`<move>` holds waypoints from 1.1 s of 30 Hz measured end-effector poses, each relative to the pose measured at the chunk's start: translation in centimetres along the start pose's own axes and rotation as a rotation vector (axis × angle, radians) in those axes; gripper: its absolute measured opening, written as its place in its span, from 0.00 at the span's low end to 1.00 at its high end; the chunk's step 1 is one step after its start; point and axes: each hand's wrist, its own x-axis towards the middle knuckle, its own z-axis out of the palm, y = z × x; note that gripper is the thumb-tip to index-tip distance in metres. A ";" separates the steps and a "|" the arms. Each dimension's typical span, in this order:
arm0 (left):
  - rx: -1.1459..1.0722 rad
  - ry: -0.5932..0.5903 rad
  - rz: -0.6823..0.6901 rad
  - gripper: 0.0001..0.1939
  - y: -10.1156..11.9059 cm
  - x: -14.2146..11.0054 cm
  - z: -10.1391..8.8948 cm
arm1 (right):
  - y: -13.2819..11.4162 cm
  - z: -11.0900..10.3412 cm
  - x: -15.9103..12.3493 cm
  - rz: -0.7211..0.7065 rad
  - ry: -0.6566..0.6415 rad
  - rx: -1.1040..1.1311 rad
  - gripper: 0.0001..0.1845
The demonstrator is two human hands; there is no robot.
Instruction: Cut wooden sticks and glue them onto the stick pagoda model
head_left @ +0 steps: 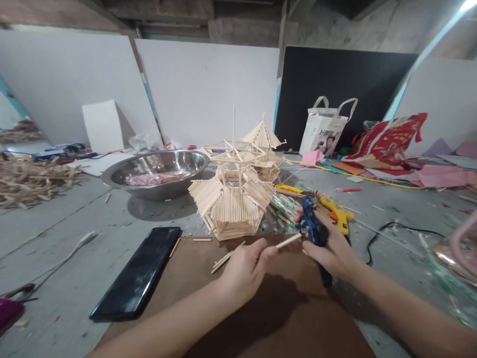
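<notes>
My left hand (248, 271) pinches a thin wooden stick (287, 242) between thumb and fingers, over the brown board (238, 323). My right hand (331, 248) is wrapped round a dark blue hand tool (313, 223); its exact kind is hard to make out. The stick's far end is close to this tool, and whether they touch I cannot tell. Just beyond my left hand stands a pagoda-like model (233, 204) of wooden sticks, with sloping roof panels and a tall thin stick upright on top. A few short sticks (223, 261) lie beside my left hand.
A second stick model (263, 141) with a pointed roof stands behind. To the left are a steel basin (156, 191) holding a pink-and-white packet, a black phone (137, 273) and a wood-scrap pile (33, 181). A yellow glue gun (339, 214) and black cable (395, 226) lie right.
</notes>
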 end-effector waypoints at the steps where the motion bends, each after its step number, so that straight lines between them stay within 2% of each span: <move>1: -0.021 0.036 -0.011 0.18 -0.3 0.2 -0.1 | 0.4 0.0 0.1 -0.040 -0.013 -0.058 0.20; 5: -0.048 0.110 0.000 0.18 -1.0 0.6 -0.1 | 1.7 0.5 0.3 -0.190 -0.019 -0.209 0.24; 8: -0.014 0.075 0.010 0.18 -1.1 0.6 -0.1 | 1.7 0.8 0.1 -0.261 -0.032 -0.259 0.26; 12: 0.031 0.047 0.013 0.18 -1.1 0.6 0.0 | 1.3 0.9 -0.1 -0.293 -0.040 -0.307 0.24; 33: 0.115 0.049 -0.003 0.19 -1.1 0.6 0.0 | 1.3 0.7 -0.3 -0.260 -0.064 -0.392 0.19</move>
